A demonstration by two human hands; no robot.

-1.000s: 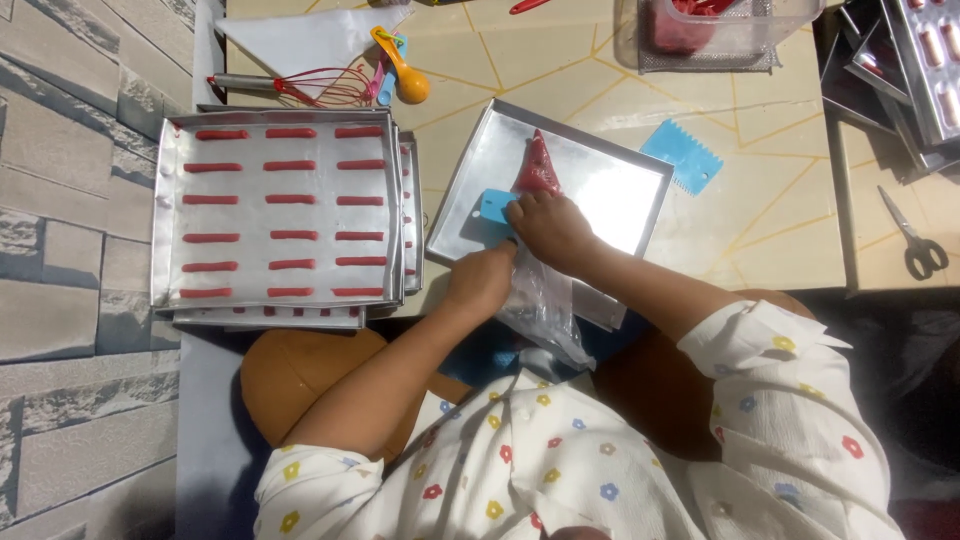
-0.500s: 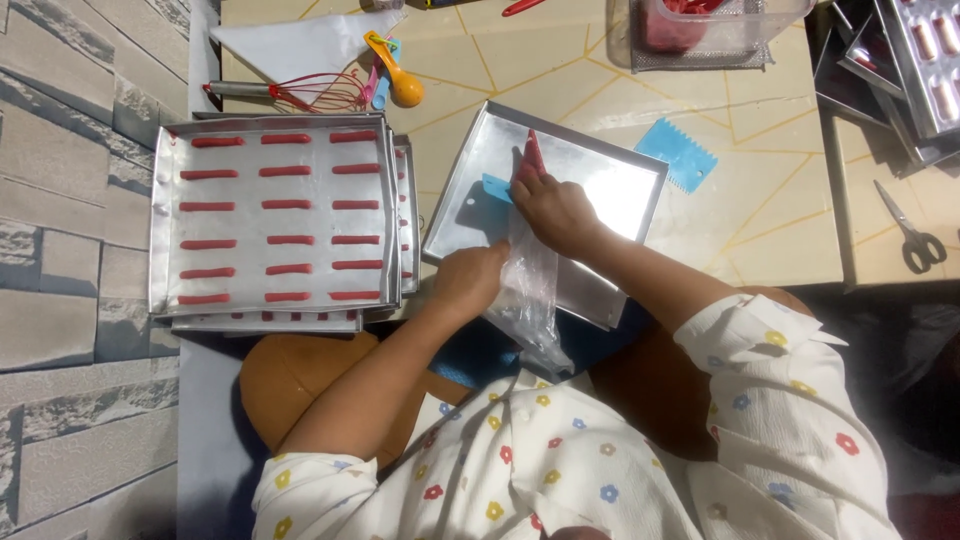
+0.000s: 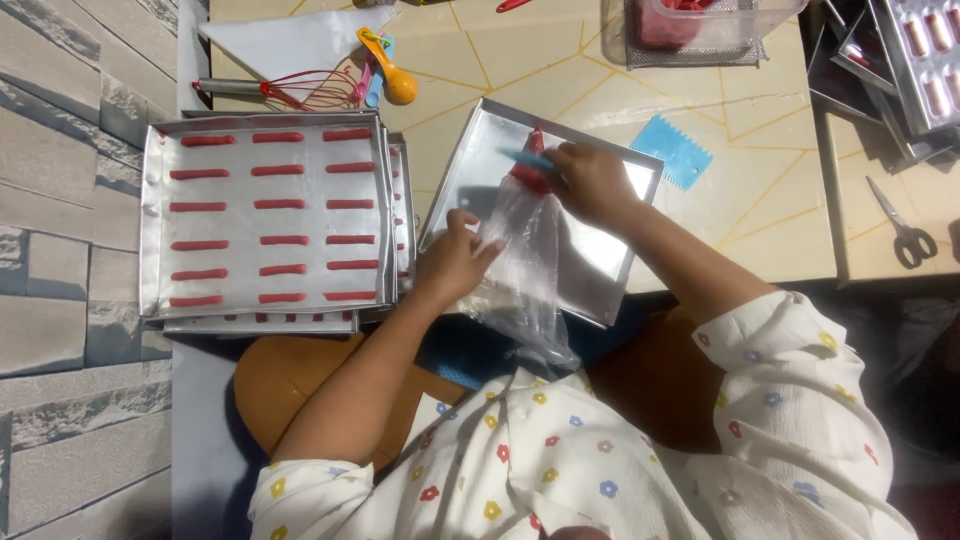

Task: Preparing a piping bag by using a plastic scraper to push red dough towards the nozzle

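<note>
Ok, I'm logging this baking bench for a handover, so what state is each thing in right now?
Clear plastic piping bag: lying flat in the tray, red batter pushed to its tip.
Left hand: pressing the bag down.
Right hand: holding a small blue scraper on the bag.
Bare metal baking tray: unpiped.
Lined metal tray: filled with rows of red strips.
Scissors: open.
</note>
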